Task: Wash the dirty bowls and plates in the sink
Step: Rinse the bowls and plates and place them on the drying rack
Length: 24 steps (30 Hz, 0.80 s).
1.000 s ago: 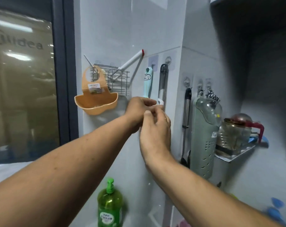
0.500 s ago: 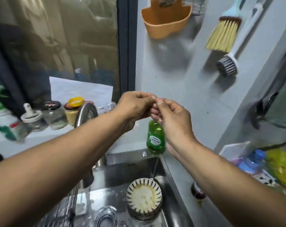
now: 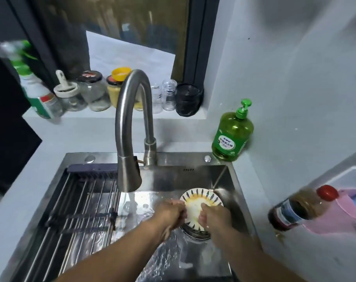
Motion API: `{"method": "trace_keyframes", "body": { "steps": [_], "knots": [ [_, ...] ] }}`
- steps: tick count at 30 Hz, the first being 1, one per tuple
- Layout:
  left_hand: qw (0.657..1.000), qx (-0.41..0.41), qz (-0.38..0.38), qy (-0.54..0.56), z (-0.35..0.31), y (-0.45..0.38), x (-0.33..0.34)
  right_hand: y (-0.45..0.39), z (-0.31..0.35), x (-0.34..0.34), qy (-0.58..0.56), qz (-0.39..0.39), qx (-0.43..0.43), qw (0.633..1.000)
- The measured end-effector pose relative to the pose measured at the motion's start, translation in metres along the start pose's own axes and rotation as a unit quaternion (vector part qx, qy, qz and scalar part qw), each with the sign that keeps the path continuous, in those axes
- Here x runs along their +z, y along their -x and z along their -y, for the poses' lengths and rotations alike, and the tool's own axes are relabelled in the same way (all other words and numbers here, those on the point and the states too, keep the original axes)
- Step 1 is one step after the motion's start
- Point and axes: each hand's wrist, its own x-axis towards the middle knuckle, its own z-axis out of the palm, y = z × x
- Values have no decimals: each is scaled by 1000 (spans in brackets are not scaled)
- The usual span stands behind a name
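Both hands down in the sink rn, at the top plate of a small stack sitting right side of the basin. Left hand curled at the plate's left edge, looks like pinching the rim, tho fingertips blurry so can't tell 100%. Right hand curled over the near-right part, grip on the rim or on smth small, can't tell which. Plate w/ yellow-orange greasy smear in the middle, clearly unwashed. Faucet spout left of the stack, green soap bottle on the surface at the back corner. Prob best: hold rim firm w/ 1 hand, tilt under the spout, add soap b4 scrubbing, keep the stack below from sliding.
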Motion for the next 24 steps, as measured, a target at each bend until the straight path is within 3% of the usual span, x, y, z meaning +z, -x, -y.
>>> {"method": "trace_keyframes", "body": {
  "steps": [3,10,15,21,24],
  "knots": [
    [999,-42,-9,5,33,-21,-20,-26,-37,-10,19,-66,80,994],
    [997,-69,-15,42,51,-37,-43,-52,-64,-10,34,-123,112,985],
    [993,-89,-30,75,60,-43,-51,-51,-62,-12,81,-102,58,990],
    [994,-79,-10,69,58,-50,-31,-45,-45,-10,83,-164,30,982],
    [998,-54,11,38,53,-56,-13,-61,-40,-20,159,-112,20,981]
  ]
}}
